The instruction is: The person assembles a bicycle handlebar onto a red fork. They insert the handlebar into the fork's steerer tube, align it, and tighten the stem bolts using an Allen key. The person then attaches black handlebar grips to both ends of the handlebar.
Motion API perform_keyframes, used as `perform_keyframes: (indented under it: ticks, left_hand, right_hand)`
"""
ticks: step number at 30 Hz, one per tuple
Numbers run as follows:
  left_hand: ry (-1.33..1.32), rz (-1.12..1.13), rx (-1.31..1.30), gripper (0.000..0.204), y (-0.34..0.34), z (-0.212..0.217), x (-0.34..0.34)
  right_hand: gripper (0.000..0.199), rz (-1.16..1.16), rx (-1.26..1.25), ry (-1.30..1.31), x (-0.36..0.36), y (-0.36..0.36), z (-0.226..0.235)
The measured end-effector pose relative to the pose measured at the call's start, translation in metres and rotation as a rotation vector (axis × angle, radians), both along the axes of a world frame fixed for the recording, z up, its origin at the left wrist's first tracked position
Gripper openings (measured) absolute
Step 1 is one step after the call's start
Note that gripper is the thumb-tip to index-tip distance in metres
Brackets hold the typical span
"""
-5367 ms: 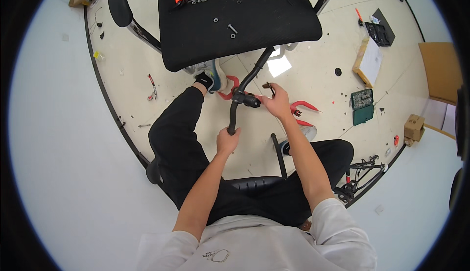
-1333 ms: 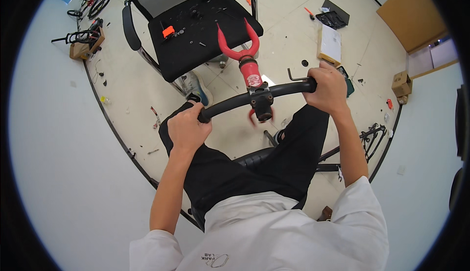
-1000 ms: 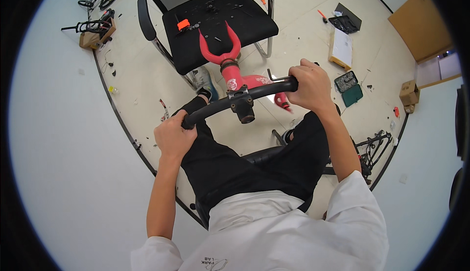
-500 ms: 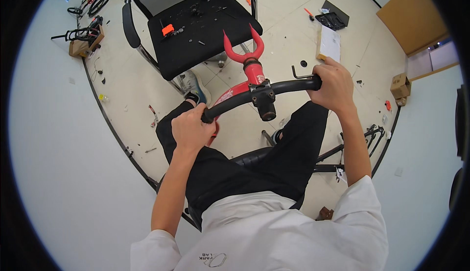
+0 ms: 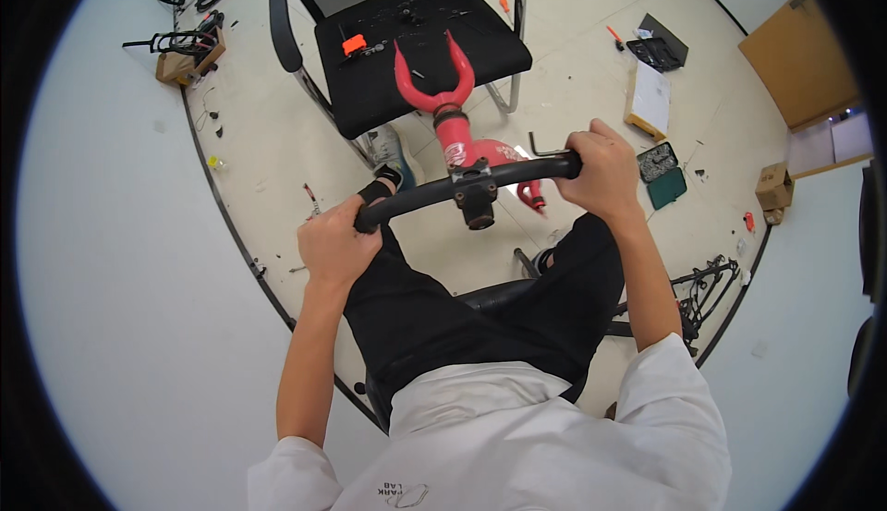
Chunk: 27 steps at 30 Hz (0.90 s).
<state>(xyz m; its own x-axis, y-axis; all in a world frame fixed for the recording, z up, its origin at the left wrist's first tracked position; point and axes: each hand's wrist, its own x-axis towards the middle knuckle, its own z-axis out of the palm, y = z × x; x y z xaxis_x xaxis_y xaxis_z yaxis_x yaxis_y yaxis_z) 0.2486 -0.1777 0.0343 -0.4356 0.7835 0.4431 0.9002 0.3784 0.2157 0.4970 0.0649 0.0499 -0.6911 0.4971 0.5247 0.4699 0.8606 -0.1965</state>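
Note:
A black bicycle handlebar (image 5: 416,199) spans the space above my lap. At its left end my left hand (image 5: 338,245) is closed on the bar. My right hand (image 5: 602,173) is closed round the right end, with a bent black hex key (image 5: 545,149) sticking out beside its fingers. In the middle, a black stem (image 5: 476,195) clamps the bar. Beyond the stem a red fork (image 5: 438,102) points away, its two prongs over the chair seat's front edge. A red bicycle frame (image 5: 499,152) extends to the right from the head tube, partly hidden behind the bar.
A black office chair (image 5: 370,95) stands ahead, with small parts and an orange item (image 5: 355,44) on its seat. On the floor at right lie a green case (image 5: 663,188), a white-topped box (image 5: 649,100) and a black bicycle frame (image 5: 707,294). Cardboard boxes (image 5: 774,185) stand by the wall.
The handlebar and fork have turned a little, the prongs now pointing more to the left. The red frame has swung from the left of the stem to the right. Both hands have stayed on the bar.

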Motion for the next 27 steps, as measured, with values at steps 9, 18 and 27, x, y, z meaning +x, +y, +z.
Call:
perform_keyframes:
  ticks: [9, 18, 27]
  left_hand:
    - [-0.179, -0.224, -0.032, 0.008, 0.085, -0.013, 0.062]
    - [0.004, -0.062, -0.048, 0.022, 0.012, 0.011, 0.006]
    - [0.017, 0.003, -0.050, 0.020, -0.006, 0.012, 0.006]
  right_hand:
    - [0.021, -0.225, 0.092, -0.105, 0.098, 0.029, 0.035]
    - [0.019, -0.022, 0.004, 0.066, 0.019, -0.005, -0.017]
    - [0.019, 0.001, -0.005, 0.103, 0.005, -0.005, -0.020]
